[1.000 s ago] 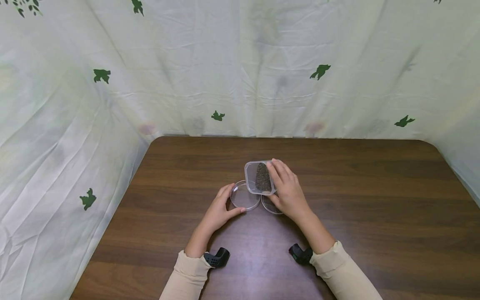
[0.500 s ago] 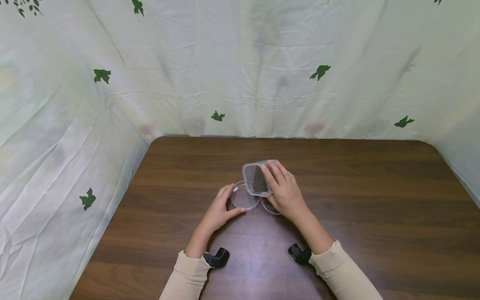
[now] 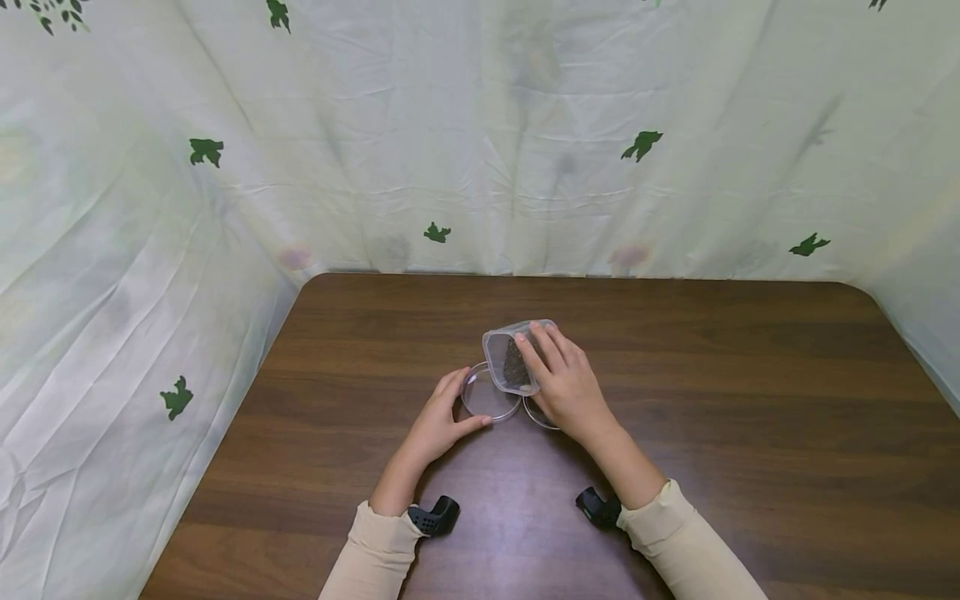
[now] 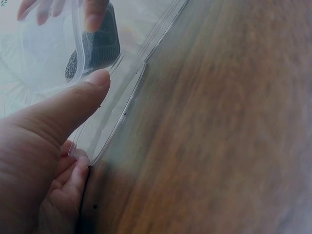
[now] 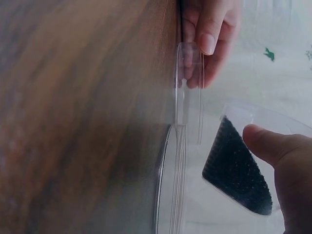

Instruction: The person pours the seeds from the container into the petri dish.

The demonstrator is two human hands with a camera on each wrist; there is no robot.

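Note:
A clear plastic container (image 3: 497,343) with dark grains (image 3: 514,368) in it is tilted to the left, its mouth over a round clear petri dish (image 3: 482,405). My right hand (image 3: 572,390) grips the container, thumb on one side and fingers over the other. In the right wrist view the grains (image 5: 235,168) lie slanted against the container's wall. On the table, my left hand (image 3: 435,427) holds the petri dish by its rim between thumb and fingers. A second round clear dish or lid (image 3: 542,418) touches the first on the right, partly hidden under my right hand.
The brown wooden table (image 3: 712,400) reaches far to both sides. Pale curtains (image 3: 360,150) with green bird-like shapes stand behind it and at its sides. Several tiny dark specks show near the petri dish in the left wrist view.
My right hand has moved slightly left and tipped the container further, with the grains shifted toward its mouth. The left hand and the petri dish have stayed in place.

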